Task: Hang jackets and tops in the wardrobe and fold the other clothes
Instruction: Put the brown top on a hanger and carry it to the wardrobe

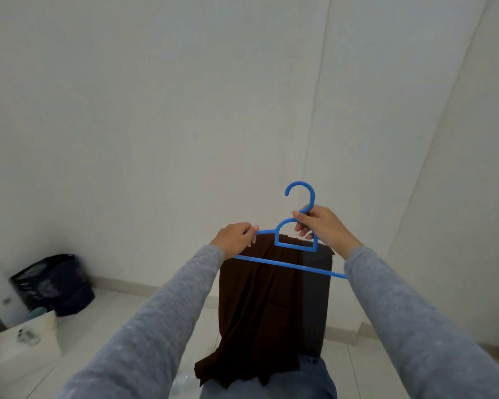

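Note:
A blue plastic hanger (290,264) is held up in front of me at mid-frame, hook pointing upward. A dark brown garment (271,309) hangs folded over it and drapes down toward my lap. My left hand (236,236) grips the hanger's left shoulder end together with the cloth's edge. My right hand (321,227) grips the hanger's neck just below the hook, fingers curled round it. Both arms wear grey sleeves.
A white wall (185,110) fills the background, with white wardrobe panels (458,168) at the right. A black mesh laundry basket (55,283) stands on the pale tiled floor at lower left, beside a white surface (18,349). Blue denim (306,381) lies under the garment.

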`<state>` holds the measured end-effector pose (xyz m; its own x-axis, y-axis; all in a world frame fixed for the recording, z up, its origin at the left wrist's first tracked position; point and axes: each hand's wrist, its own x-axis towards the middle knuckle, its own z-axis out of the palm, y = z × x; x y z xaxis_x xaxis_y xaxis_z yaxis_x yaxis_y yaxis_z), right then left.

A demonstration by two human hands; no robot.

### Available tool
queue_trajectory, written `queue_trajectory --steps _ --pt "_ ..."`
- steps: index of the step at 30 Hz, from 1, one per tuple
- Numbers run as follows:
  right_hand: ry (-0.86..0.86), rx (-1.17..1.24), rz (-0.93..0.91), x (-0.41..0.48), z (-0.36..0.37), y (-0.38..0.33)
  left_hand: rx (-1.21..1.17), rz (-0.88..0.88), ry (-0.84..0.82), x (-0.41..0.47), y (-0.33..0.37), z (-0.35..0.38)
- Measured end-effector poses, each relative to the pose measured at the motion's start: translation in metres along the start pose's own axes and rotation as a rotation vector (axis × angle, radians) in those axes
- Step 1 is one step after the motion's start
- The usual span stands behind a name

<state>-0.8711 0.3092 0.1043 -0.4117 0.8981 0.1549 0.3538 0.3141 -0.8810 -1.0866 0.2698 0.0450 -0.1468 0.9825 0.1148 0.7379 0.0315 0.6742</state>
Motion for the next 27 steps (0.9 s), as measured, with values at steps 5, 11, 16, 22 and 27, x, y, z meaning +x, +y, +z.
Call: queue_trajectory --steps 5,11,16,22,27 --pt "0.072 -0.018 0.006 0.075 -0.008 0.021 -0.049 -0.101 0.049 0.075 -0.027 0.01" --pt "0.18 0.033 0.04 0.128 0.0 0.061 -0.06 -0.263 0.168 0.121 -0.072 0.037" --pt "0.363 0.103 0.051 0.157 0.01 0.092 -0.093 -0.514 0.194 0.153 -0.108 0.054" --pt "0.502 0.124 0.036 0.168 0.028 0.117 -0.189 -0.623 0.099 0.173 -0.143 0.072" --pt "0.401 0.146 0.138 0.175 0.052 0.138 -0.342 -0.56 0.125 0.177 -0.167 0.083"
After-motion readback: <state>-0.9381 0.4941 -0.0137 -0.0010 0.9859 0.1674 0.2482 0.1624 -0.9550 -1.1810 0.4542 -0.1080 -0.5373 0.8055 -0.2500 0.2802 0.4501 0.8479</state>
